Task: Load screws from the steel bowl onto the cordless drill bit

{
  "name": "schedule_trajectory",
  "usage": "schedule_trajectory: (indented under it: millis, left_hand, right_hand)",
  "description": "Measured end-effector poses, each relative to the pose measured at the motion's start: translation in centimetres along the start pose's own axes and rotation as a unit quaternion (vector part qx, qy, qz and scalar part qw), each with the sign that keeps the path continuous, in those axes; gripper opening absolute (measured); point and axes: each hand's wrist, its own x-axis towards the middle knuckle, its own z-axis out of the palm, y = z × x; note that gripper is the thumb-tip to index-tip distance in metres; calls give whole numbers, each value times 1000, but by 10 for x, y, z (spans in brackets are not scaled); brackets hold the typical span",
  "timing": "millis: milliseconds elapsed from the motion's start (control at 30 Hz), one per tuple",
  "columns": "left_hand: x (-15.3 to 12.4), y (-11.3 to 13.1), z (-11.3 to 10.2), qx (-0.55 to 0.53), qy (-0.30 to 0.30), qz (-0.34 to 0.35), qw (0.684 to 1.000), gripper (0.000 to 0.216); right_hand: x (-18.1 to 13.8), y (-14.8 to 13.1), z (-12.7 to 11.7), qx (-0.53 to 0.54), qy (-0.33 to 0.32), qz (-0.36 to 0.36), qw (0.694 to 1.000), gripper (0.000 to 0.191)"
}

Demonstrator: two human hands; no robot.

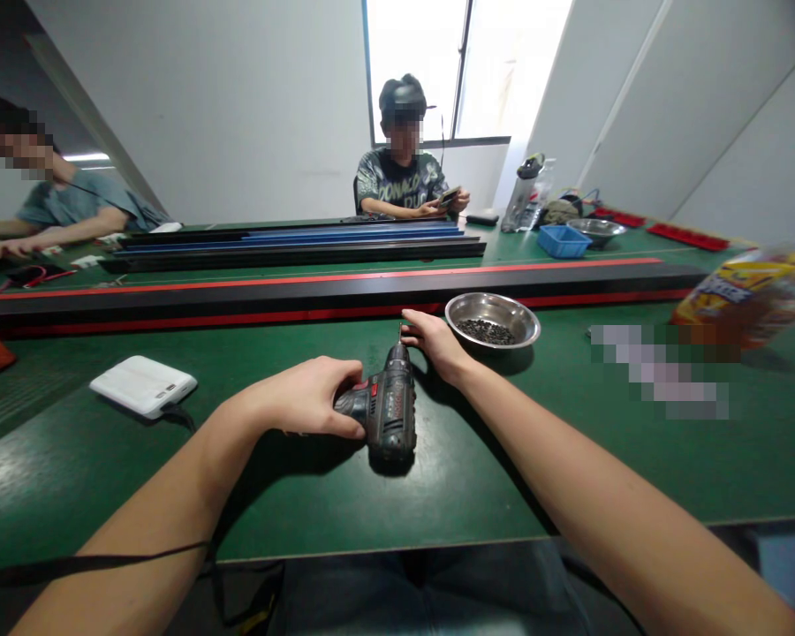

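Observation:
My left hand (311, 397) is wrapped around the handle of a black cordless drill (392, 415). The drill lies on its side with its chuck pointing away from me. At its front, a thin bit (400, 334) sticks out. My right hand (434, 340) is at the tip of this bit, with fingers stretched and slightly apart; whether they touch the bit is unclear. Just right of that hand stands a metal bowl (494, 309) with many small dark screws (485, 332) in it.
A long black and red profile (344, 290) crosses the green table (490, 477); more profiles (305, 243) lie behind. A white power bank (144, 386) is at left, a blue basket (563, 242) and snack bag (755, 296) at right. Two people sit beyond.

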Motion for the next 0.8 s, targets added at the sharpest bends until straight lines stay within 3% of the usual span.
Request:
schedule_trajectory:
  millis: [400, 800]
  left_hand:
    - [2, -6, 5, 104, 85, -14, 991, 42]
    - [4, -7, 5, 124, 93, -21, 988, 43]
  right_hand:
    - [-6, 0, 2, -29, -12, -31, 999, 39]
    - [-8, -1, 2, -46, -26, -26, 998, 39]
